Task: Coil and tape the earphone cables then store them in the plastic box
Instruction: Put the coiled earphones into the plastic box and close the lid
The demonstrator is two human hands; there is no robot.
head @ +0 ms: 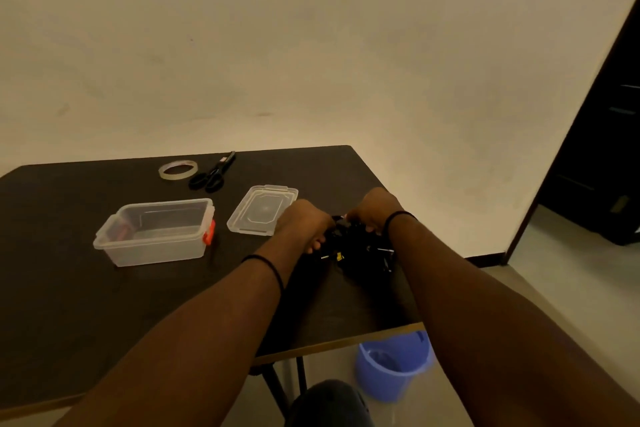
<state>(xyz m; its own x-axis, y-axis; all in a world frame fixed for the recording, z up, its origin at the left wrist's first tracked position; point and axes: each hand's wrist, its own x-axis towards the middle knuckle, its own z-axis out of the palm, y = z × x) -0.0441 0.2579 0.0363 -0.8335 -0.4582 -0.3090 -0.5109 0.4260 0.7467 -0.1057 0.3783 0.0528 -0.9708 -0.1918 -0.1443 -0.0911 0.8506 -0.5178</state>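
here, both hands' fingers curled into the black earphone cables [356, 248], left hand [306, 224], right hand [372, 210], open plastic box [156, 236] well left

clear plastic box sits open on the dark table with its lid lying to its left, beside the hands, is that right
Not quite. The head view shows the clear plastic box open on the dark table, but its clear lid lies to its right, beside the hands working the black earphone cables.

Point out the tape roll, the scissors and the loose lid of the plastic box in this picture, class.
tape roll [162, 173]: head view, on the left side of its ring.
scissors [212, 174]: head view, where the handles meet the blades.
lid [262, 209]: head view, on its flat middle panel.
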